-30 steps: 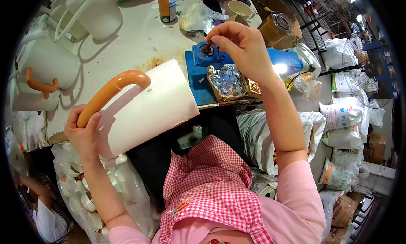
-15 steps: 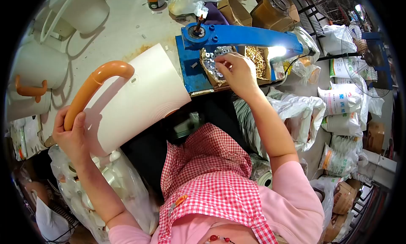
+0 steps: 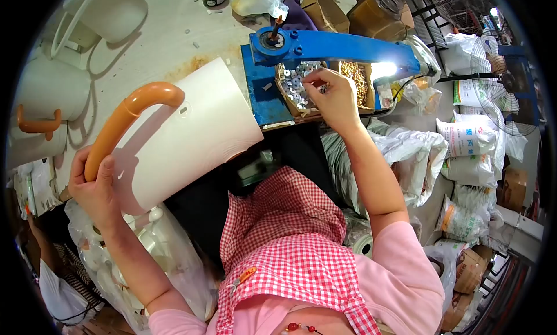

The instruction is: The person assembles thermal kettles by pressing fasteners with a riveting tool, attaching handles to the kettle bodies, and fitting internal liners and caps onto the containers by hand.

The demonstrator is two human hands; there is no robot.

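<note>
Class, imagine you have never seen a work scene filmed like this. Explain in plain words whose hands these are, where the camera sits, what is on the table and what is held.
There is no robot here: one person works with bare hands, and every picture comes from a camera on their head, looking forward and down. The left hand grips a curved orange handle on a smooth white cylindrical body. The right hand is at a cardboard box of small grey ring-shaped washers; whether its fingers hold one is unclear. Beside it are small brass-coloured metal pieces, below a long blue metal machine arm. Large white jugs stand at the left of the pale table.
</note>
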